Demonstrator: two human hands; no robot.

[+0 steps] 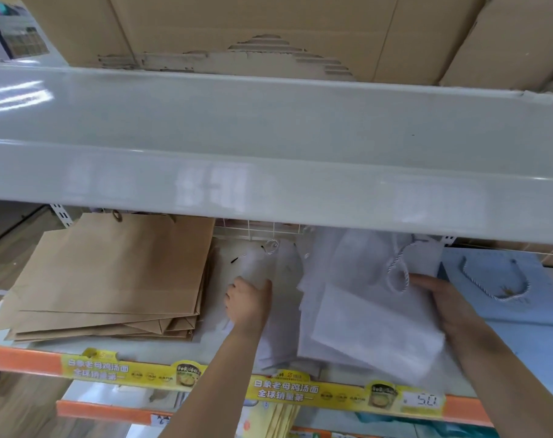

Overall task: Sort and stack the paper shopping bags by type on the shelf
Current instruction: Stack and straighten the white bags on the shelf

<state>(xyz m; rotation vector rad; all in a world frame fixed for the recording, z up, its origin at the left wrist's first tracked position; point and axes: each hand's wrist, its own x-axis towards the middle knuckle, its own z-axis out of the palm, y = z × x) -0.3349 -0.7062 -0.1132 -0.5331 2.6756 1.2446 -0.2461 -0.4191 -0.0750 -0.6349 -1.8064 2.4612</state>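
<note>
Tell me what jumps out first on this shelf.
Both hands work the white bags mid-shelf: the left hand grips one white bag, the right hand holds the pile's right side. A neat stack of brown bags lies left; a light blue bag lies right.

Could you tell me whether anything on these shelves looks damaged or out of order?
Yes. The cardboard box on the top shelf is torn along its bottom edge, exposing the corrugation. Below, the white bags lie askew and overlapping, unlike the flat brown bags.
</note>
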